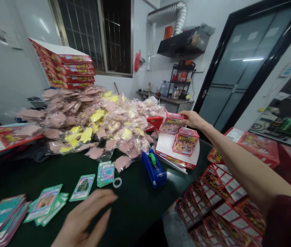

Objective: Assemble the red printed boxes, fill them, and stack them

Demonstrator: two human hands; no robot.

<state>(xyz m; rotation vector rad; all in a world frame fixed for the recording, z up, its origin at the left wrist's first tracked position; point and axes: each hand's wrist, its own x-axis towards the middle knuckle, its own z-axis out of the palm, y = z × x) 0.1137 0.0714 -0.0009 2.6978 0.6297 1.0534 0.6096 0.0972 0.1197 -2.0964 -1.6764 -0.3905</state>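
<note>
My right hand (193,119) reaches far out and is closed on the edge of a small red printed box (171,124). A stack of similar small boxes (186,143) stands just in front of it on a white and red display carton (162,145). My left hand (85,219) hovers over the near table with thumb and fingers apart, holding nothing. Ahead of it lie a single card (82,187), a small pile of cards (106,174) and a whitish ring (117,182). Fanned green-edged cards (47,204) and a thicker card stack (2,219) are at left.
A blue tape dispenser (158,175) stands mid-table. Behind it spreads a large heap of bagged pink and yellow pieces (96,120). Red cartons (73,68) are stacked at the back left. Packed red boxes (220,202) fill the lower right, beneath my right arm.
</note>
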